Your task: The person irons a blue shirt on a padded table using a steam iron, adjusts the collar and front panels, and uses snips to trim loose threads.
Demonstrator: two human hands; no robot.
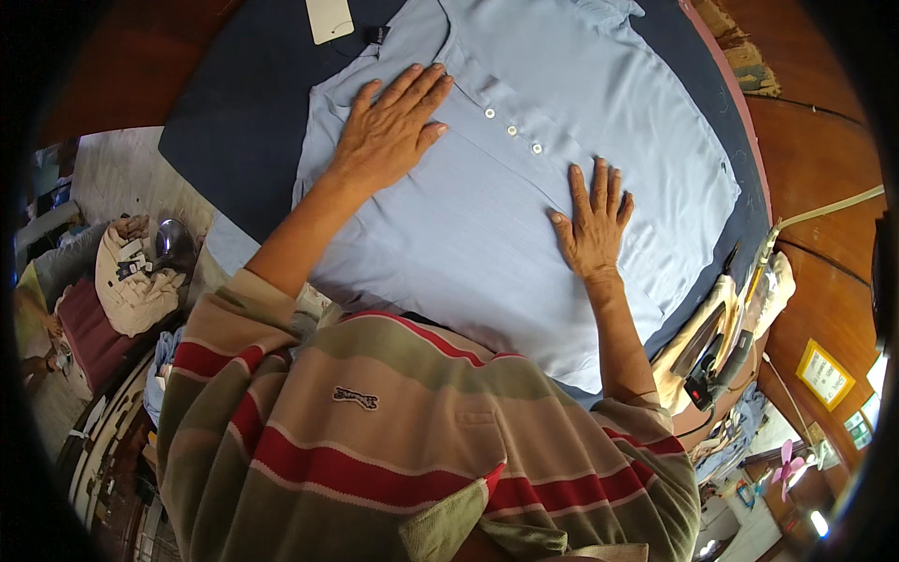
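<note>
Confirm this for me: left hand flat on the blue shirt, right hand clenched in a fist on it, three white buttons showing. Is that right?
Not quite: the right hand isn't clenched. The head view shows it open on the blue shirt, fingers extended. The left hand does lie flat there, and three white buttons show.

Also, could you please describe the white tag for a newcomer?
On the dark cloth lies a light blue shirt. Beyond the left hand, at the picture's top edge, is the tag: a rectangular card, unlike the small round white buttons.
</note>
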